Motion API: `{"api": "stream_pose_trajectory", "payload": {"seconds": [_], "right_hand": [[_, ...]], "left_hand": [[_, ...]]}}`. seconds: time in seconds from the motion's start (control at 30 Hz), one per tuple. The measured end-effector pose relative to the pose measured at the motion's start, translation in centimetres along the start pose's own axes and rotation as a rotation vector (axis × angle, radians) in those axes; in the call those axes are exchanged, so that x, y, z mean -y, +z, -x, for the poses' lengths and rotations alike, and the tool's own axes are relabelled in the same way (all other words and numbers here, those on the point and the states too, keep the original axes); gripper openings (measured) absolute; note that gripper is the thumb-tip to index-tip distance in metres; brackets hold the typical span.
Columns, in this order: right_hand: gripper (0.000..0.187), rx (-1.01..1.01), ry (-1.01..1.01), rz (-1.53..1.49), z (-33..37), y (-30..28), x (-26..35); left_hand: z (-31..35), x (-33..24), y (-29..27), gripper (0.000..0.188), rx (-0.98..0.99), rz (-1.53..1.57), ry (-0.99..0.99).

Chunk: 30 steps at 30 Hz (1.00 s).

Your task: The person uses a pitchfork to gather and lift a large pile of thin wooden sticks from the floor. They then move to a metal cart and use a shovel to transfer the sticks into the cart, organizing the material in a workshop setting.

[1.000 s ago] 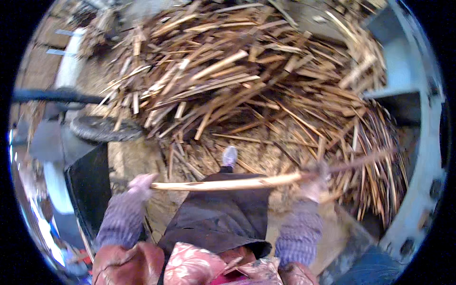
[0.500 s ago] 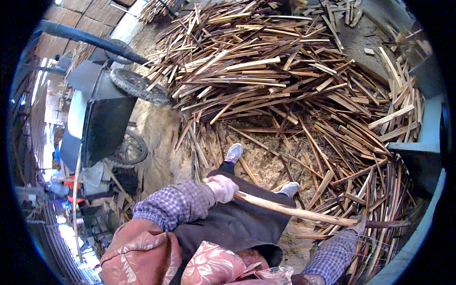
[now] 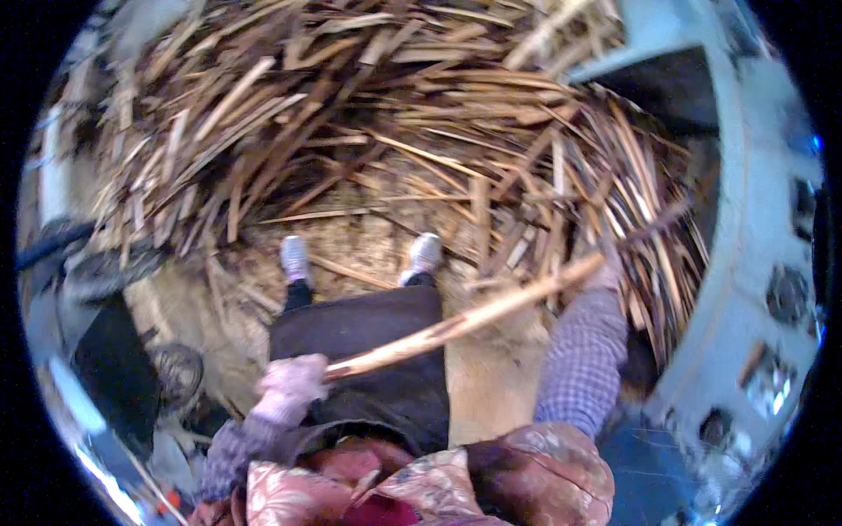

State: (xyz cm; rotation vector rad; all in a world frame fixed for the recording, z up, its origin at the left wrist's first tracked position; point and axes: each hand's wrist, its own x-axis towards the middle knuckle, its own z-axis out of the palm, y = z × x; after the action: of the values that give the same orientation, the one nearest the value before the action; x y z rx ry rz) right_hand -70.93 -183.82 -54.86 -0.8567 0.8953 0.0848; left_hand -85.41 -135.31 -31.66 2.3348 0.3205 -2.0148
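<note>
A long, pale wooden stick [image 3: 465, 321] with brown streaks slants across in front of my dark apron. My left hand [image 3: 294, 384], in a light glove, is closed around its near-left end. Toward the far right, my right hand [image 3: 603, 268] is closed on the stick, blurred by motion. Beyond that hand a dark, bark-coloured length [image 3: 658, 219] points on to the right; whether it belongs to the same stick I cannot tell. Just past my right hand, a bundle of thin wood strips [image 3: 645, 197] lies against a blue machine [image 3: 745, 202].
A large heap of split wood strips [image 3: 351, 88] spreads across the far side. My shoes stand on sawdust-strewn ground [image 3: 351, 197] before it. At the left is a dark cart [image 3: 114, 368] with spoked wheels. The blue machine's curved edge runs along my right side.
My view has swung to the right, bringing more of the blue machine in and shifting the cart to the edge. The stick now slopes up to the right, still in both hands.
</note>
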Motion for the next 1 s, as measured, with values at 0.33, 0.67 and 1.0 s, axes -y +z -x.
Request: {"api": "stream_pose_trajectory", "payload": {"seconds": [0.33, 0.67, 1.0], "right_hand": [[0.027, -0.548, -0.220, 0.234, 12.3, 6.5, -3.7], [0.017, -0.074, -0.165, -0.158, 12.0, 3.3, -8.5], [0.016, -0.324, -0.216, -0.073, 10.5, 6.7, -8.6]], "left_hand": [[-2.9, 11.2, 1.6, 0.022, -0.052, -0.238, 0.145], [-2.4, 15.5, -1.8, 0.035, 0.008, -0.287, 0.094], [-4.4, 14.4, -1.3, 0.038, -0.227, -0.289, 0.127]]}}
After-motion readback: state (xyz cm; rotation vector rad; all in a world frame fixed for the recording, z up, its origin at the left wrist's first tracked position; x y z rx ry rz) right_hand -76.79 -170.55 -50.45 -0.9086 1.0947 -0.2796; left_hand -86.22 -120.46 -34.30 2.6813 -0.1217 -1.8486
